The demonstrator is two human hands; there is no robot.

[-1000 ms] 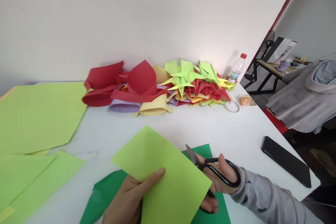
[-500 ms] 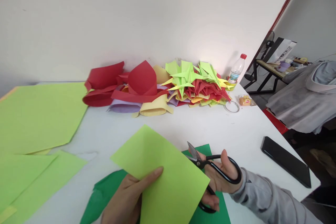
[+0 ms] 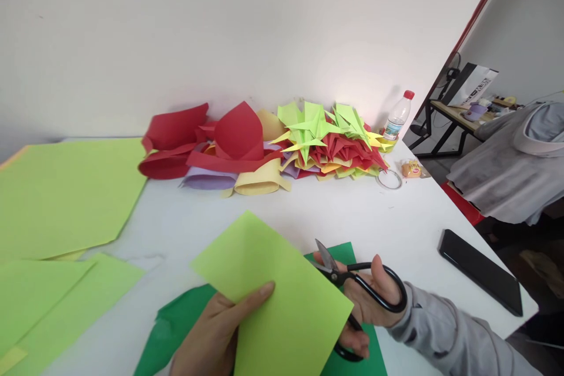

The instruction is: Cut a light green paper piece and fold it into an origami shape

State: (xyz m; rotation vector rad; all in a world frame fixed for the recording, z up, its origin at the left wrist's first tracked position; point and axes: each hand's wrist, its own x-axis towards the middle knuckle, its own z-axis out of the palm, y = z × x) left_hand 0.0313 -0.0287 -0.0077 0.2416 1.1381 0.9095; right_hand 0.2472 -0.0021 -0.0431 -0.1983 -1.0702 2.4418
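Note:
My left hand (image 3: 222, 326) is closed on a lime-green sheet of paper (image 3: 291, 294), thumb on top and fingers hidden beneath. In my right hand (image 3: 370, 299) is a pair of black-handled scissors (image 3: 337, 275), the fingers through the loops. The blades stand apart at the sheet's right edge; the lower blade is partly hidden by the paper. Dark green paper (image 3: 372, 352) lies on the table under the right hand, and another dark green piece (image 3: 174, 323) lies beside my left hand.
Large lime-green sheets (image 3: 70, 200) cover the table's left side. Along the wall are red folded paper shapes (image 3: 240, 135) and a pile of paper stars (image 3: 312, 123). A bottle (image 3: 396, 120), a wrapped snack (image 3: 411, 169), a ring (image 3: 389, 179) and a black phone (image 3: 480, 270) are at right.
The lime-green sheet has shifted slightly to the right and tilted a little in my left hand. The scissors have barely moved; their blades are still apart.

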